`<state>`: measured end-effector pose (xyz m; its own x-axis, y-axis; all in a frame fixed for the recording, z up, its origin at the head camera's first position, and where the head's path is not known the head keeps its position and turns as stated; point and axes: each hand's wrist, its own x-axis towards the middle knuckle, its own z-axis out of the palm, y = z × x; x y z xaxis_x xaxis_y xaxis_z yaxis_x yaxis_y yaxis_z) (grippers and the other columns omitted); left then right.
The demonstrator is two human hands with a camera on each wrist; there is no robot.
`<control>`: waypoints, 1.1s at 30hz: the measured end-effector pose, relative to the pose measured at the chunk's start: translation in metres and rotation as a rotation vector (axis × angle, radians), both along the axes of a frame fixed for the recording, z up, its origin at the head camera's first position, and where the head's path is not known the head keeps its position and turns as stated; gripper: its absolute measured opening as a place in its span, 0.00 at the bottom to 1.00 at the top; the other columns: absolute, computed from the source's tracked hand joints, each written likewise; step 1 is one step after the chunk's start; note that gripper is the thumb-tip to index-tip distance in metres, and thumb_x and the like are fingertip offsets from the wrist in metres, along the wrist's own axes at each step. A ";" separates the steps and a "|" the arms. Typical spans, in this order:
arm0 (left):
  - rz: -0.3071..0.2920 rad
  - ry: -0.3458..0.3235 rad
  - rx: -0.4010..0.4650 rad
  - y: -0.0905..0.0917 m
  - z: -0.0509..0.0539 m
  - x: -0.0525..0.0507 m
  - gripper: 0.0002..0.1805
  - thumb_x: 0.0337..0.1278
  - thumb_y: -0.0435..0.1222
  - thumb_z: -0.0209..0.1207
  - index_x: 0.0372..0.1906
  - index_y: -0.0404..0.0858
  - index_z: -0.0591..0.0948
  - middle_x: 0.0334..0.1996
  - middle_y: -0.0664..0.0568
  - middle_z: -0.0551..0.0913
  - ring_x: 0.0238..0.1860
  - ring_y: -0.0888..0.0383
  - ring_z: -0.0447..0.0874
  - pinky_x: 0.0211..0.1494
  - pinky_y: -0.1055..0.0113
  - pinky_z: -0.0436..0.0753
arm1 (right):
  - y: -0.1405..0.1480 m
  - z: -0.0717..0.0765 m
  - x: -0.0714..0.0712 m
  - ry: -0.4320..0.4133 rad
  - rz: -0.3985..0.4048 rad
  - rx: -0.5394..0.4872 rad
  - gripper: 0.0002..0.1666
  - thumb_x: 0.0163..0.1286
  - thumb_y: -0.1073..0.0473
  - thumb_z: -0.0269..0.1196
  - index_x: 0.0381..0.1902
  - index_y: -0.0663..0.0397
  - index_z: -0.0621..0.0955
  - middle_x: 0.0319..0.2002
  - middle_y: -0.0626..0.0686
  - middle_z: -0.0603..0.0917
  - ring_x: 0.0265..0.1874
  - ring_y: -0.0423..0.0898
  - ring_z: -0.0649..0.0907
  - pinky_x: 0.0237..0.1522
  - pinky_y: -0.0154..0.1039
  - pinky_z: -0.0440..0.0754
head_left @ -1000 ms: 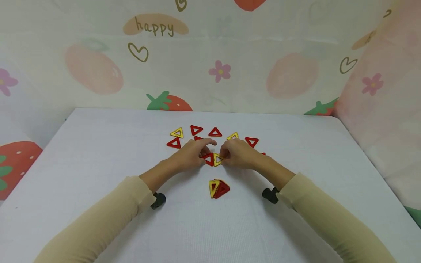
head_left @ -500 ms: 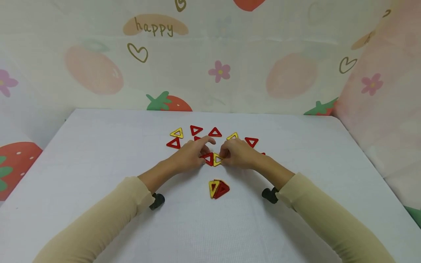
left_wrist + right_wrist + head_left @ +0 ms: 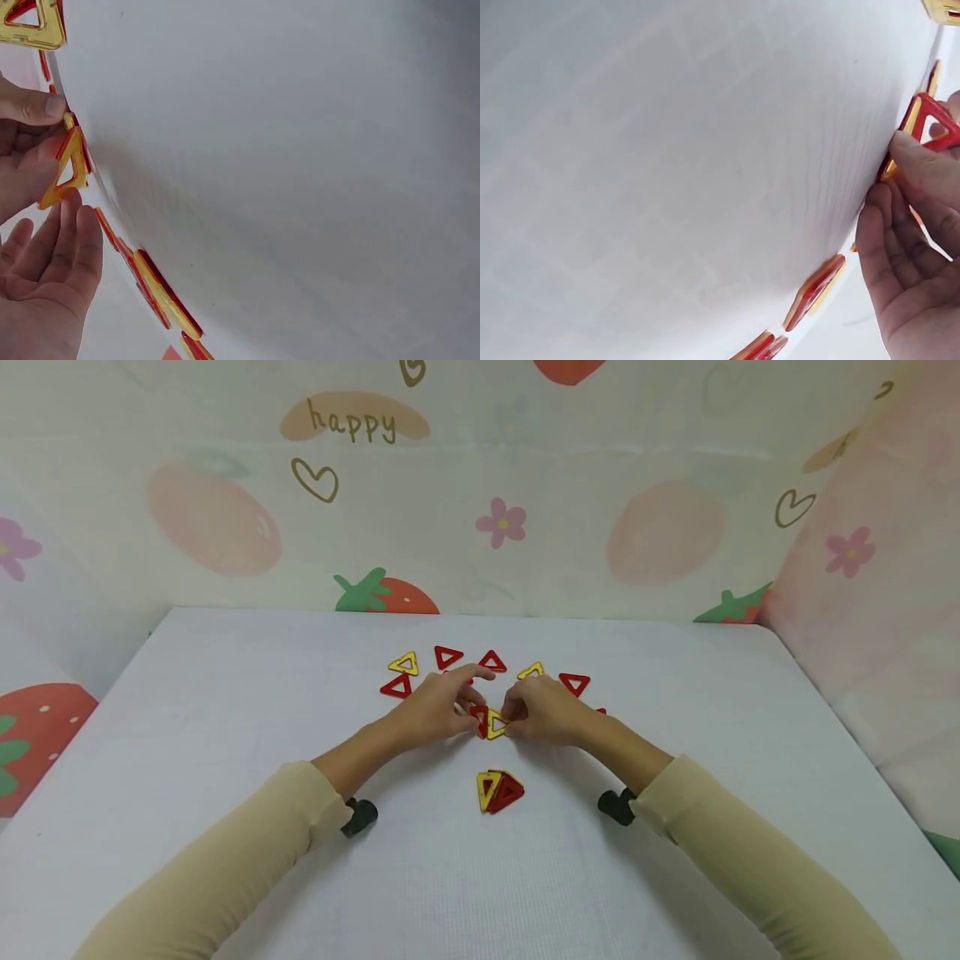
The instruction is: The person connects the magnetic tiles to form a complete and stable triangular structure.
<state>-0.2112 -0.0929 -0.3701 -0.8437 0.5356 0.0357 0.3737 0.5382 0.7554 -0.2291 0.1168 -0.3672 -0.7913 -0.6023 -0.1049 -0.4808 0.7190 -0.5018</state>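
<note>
A red triangular magnetic tile (image 3: 483,720) meets a yellow triangular magnetic tile (image 3: 491,727) edge to edge at the table's middle. My left hand (image 3: 433,708) pinches the red one at its left corner, and it tilts up off the table. The right wrist view shows this red tile (image 3: 943,140) raised at an angle from the yellow one. My right hand (image 3: 551,712) pinches the yellow tile's right tip between thumb and fingers. Closer to me lies an overlapping group of red tiles (image 3: 508,792) with a yellow tile (image 3: 481,793).
Beyond the hands, loose triangles lie flat in an arc: yellow tiles (image 3: 411,663) and red tiles (image 3: 447,656), several in all. Some are partly hidden behind the hands. A patterned cloth wall (image 3: 570,560) rises behind the white table (image 3: 262,668).
The red tile has gone from lying flat to tilting up along its edge with the yellow tile. My left fingers have shifted slightly right; my right hand has stayed put.
</note>
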 end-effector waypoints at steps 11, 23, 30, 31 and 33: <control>0.025 -0.041 0.017 0.006 -0.002 0.001 0.33 0.59 0.27 0.66 0.68 0.38 0.69 0.46 0.43 0.85 0.45 0.52 0.87 0.52 0.63 0.84 | 0.006 -0.003 -0.002 -0.026 0.002 -0.086 0.06 0.60 0.67 0.72 0.37 0.59 0.87 0.32 0.49 0.87 0.34 0.44 0.82 0.41 0.35 0.83; 0.015 -0.107 0.030 0.012 -0.001 0.000 0.33 0.59 0.26 0.65 0.69 0.37 0.67 0.48 0.43 0.85 0.47 0.51 0.87 0.51 0.63 0.84 | 0.014 0.000 -0.003 -0.079 0.039 -0.117 0.12 0.59 0.67 0.72 0.42 0.62 0.87 0.36 0.52 0.87 0.35 0.45 0.82 0.43 0.36 0.83; 0.011 -0.105 0.029 0.013 -0.001 0.001 0.34 0.59 0.27 0.65 0.69 0.37 0.67 0.48 0.43 0.85 0.47 0.51 0.87 0.50 0.63 0.84 | 0.018 0.001 -0.002 -0.107 0.064 -0.123 0.15 0.60 0.68 0.72 0.46 0.62 0.86 0.39 0.52 0.87 0.38 0.44 0.83 0.48 0.38 0.83; 0.011 -0.106 0.027 0.013 -0.001 0.001 0.34 0.59 0.27 0.65 0.69 0.37 0.67 0.48 0.43 0.85 0.47 0.51 0.87 0.50 0.63 0.84 | 0.019 0.001 -0.002 -0.114 0.066 -0.129 0.15 0.60 0.68 0.72 0.47 0.62 0.86 0.40 0.52 0.87 0.38 0.45 0.84 0.48 0.39 0.83; 0.011 -0.106 0.021 0.014 -0.001 0.001 0.34 0.59 0.27 0.65 0.69 0.37 0.67 0.47 0.43 0.85 0.47 0.51 0.87 0.50 0.63 0.85 | 0.021 0.002 -0.001 -0.127 0.069 -0.143 0.17 0.60 0.69 0.71 0.49 0.63 0.85 0.41 0.53 0.88 0.40 0.45 0.84 0.50 0.39 0.83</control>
<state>-0.2103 -0.0792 -0.3708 -0.8492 0.5263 -0.0427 0.2853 0.5254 0.8016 -0.2299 0.1375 -0.3648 -0.7337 -0.6705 -0.1104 -0.4529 0.6036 -0.6561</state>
